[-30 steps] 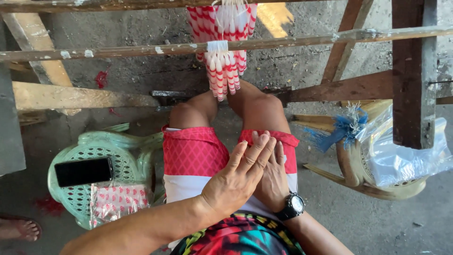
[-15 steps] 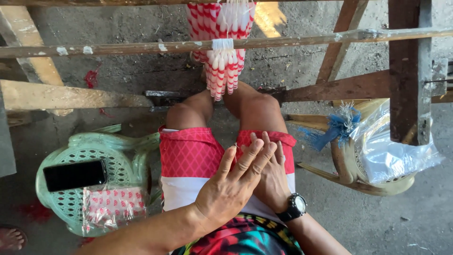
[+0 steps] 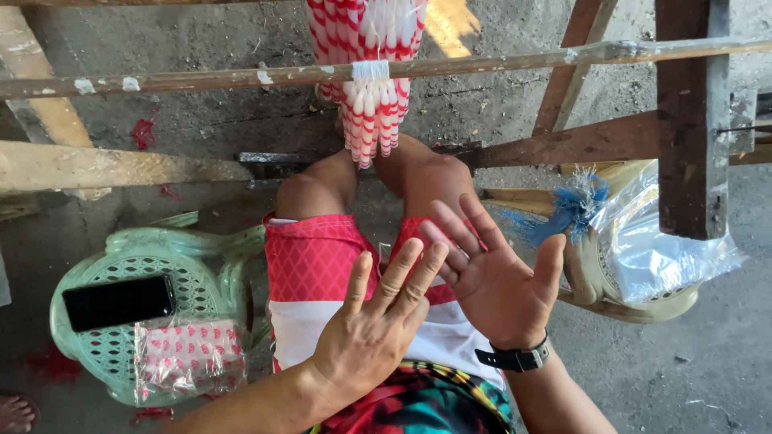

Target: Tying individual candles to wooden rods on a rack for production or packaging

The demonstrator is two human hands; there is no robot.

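My left hand [image 3: 371, 328] hovers flat over my lap, palm down, fingers spread, its fingertips brushing my right hand. My right hand [image 3: 492, 272] is lifted palm up with fingers apart, a black wristwatch [image 3: 515, 358] on its wrist. Neither holds anything. Below them are my red and white shorts [image 3: 310, 265] and bare knees. A bundle of red-and-white striped sticks [image 3: 368, 112] hangs from a wooden rail [image 3: 201, 79] just beyond my knees.
A green plastic stool [image 3: 173, 265] at left carries a black phone [image 3: 119, 301] and a clear bag of red-and-white items [image 3: 189, 358]. A tan chair with clear plastic bags [image 3: 659, 249] and blue fibre [image 3: 572, 207] stands right. Wooden beams [image 3: 691, 120] cross the concrete floor.
My right hand has come out from under the left, turned palm up and opened. My left hand has lifted off it. The view has shifted slightly.
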